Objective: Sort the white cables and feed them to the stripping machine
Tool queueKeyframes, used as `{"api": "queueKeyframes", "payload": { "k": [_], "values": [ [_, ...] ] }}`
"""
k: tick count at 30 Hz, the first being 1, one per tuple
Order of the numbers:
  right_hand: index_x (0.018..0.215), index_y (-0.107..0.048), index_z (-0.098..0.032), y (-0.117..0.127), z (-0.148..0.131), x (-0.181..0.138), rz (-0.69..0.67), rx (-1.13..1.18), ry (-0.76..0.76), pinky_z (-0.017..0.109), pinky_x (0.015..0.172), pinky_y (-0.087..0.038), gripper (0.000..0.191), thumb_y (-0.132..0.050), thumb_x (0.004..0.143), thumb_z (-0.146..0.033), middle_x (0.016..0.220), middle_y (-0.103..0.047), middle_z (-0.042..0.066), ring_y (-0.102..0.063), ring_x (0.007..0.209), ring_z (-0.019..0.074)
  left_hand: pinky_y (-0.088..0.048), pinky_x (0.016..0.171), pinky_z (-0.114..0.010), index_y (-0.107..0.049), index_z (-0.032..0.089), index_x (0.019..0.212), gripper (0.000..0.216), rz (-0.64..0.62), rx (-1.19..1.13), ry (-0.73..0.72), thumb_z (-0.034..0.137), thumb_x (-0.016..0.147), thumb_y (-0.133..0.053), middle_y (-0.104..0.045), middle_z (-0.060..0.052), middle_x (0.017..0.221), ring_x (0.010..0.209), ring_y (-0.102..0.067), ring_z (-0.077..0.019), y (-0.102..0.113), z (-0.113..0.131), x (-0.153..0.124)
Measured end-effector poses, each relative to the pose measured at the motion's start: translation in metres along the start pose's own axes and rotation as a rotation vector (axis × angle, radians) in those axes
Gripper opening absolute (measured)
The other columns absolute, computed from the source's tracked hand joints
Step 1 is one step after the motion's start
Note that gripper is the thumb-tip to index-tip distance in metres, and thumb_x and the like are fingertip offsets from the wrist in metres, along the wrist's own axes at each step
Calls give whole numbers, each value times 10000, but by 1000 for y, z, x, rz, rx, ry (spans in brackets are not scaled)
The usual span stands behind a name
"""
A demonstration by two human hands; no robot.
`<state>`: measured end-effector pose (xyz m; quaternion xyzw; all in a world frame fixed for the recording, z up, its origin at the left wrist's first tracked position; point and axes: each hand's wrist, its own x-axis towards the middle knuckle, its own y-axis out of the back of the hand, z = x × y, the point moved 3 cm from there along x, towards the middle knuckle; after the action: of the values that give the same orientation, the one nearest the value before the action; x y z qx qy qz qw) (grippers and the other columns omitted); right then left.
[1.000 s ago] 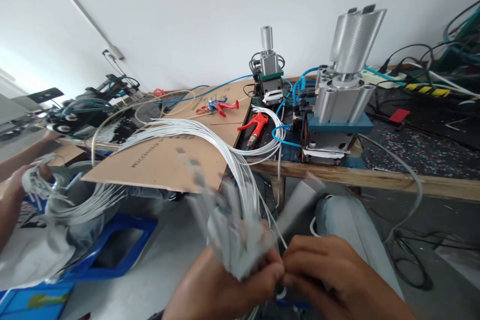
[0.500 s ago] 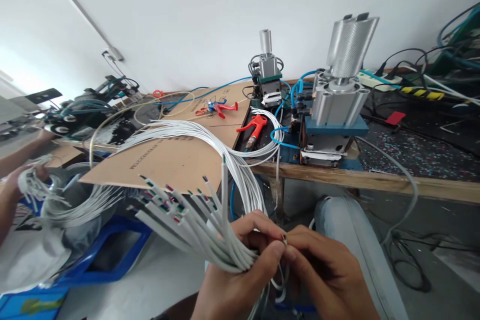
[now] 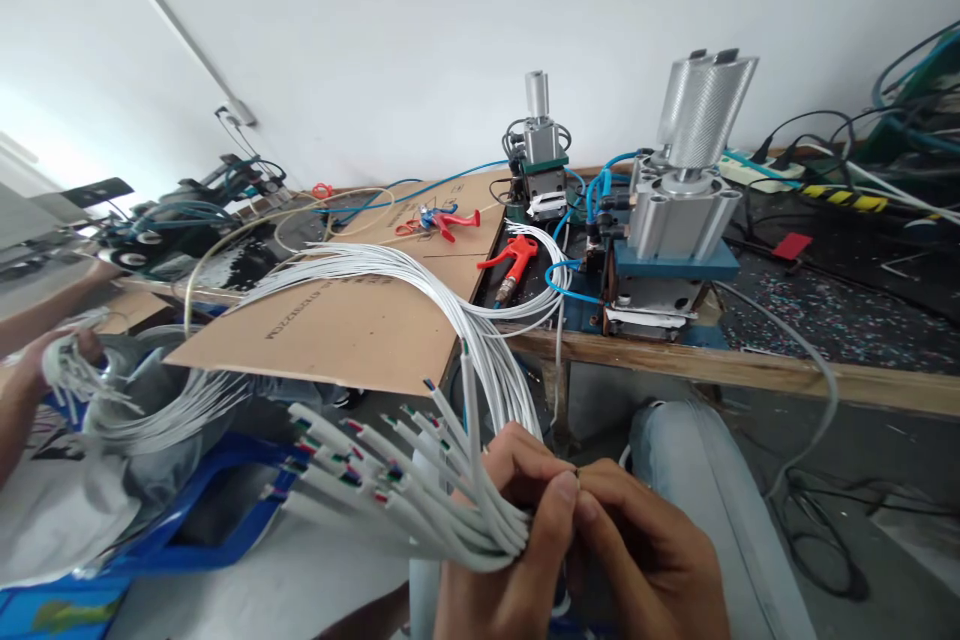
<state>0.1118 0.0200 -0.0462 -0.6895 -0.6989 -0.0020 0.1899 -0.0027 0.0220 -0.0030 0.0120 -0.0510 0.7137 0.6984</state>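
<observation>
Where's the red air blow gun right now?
In the head view, the red air blow gun lies on the bench right of the cardboard sheet, left of the pneumatic press.

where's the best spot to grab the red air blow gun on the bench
Take the red air blow gun by its thick handle near the trigger, coming from above. It lies flat on the black mat with its top side clear, nozzle slanting toward the bench edge, and white cables curve close on both sides.
</observation>
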Motion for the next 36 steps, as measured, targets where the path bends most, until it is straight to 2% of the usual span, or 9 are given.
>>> {"api": "queueKeyframes", "payload": {
  "k": [6, 9, 15, 20, 27, 31, 33, 36],
  "values": [
    [918, -799, -271, 3, -4, 2, 16, -57, 58, 232, 581, -446, 204, -640, 1045, -267, 643, -646, -31, -602, 596, 137, -444, 566, -227, -666, 191, 805, 276, -21, 19, 22, 361, 1022, -676, -569, 12, 777, 634, -565, -103, 2, 1, 0],
    [932, -795, -270, 4, -5, 5, -35, -67, 60, 230, 575, -441, 203, -631, 1049, -251, 656, -647, -31, -599, 598, 135, -437, 534, -199, -668, 184, 802, 283, -17, -37, 50, 372, 1012, -697, -559, 19, 769, 600, -549, -84, 3, 0, 1],
    [922, -796, -266, 2, -4, 6, -105, -64, 52, 227, 584, -429, 220, -625, 1060, -267, 681, -641, -34, -581, 599, 122, -463, 494, -179, -668, 198, 927, 225, -70, -129, 139, 406, 983, -735, -572, 30, 799, 548, -598, -76, 5, -5, 2],
    [979, -791, -289, 3, -2, 6, -109, -82, 83, 210, 603, -442, 201, -614, 1062, -245, 686, -649, -52, -596, 609, 112, -481, 507, -186, -650, 181, 818, 272, -4, -114, 102, 381, 978, -740, -548, 31, 791, 571, -582, -78, 5, -4, 2],
    [974, -791, -284, 4, -1, 7, -93, -77, 77, 204, 567, -455, 200, -613, 1055, -241, 709, -664, -43, -598, 580, 113, -422, 497, -168, -640, 174, 786, 302, 50, -143, 73, 387, 965, -757, -534, 27, 772, 576, -531, -68, -1, -1, 0],
    [1002, -785, -296, 6, -2, 9, -152, -90, 73, 194, 586, -486, 213, -591, 1067, -236, 717, -679, -44, -626, 605, 116, -408, 506, -175, -631, 177, 776, 318, 60, -117, 64, 401, 967, -753, -538, 25, 776, 592, -515, -71, -1, -2, 1],
    [1016, -782, -303, 8, -2, 9, -167, -101, 75, 190, 610, -494, 214, -590, 1067, -225, 716, -679, -47, -633, 627, 116, -402, 511, -179, -626, 179, 784, 323, 38, -88, 80, 413, 975, -740, -537, 27, 765, 591, -504, -73, 1, -2, 2],
    [1020, -785, -306, 9, -4, 10, -184, -107, 87, 190, 621, -488, 221, -587, 1068, -220, 704, -670, -47, -630, 643, 118, -442, 540, -200, -637, 201, 894, 267, -50, -44, 126, 439, 998, -697, -563, 30, 751, 585, -563, -93, 3, -3, 3]
  ]
}}
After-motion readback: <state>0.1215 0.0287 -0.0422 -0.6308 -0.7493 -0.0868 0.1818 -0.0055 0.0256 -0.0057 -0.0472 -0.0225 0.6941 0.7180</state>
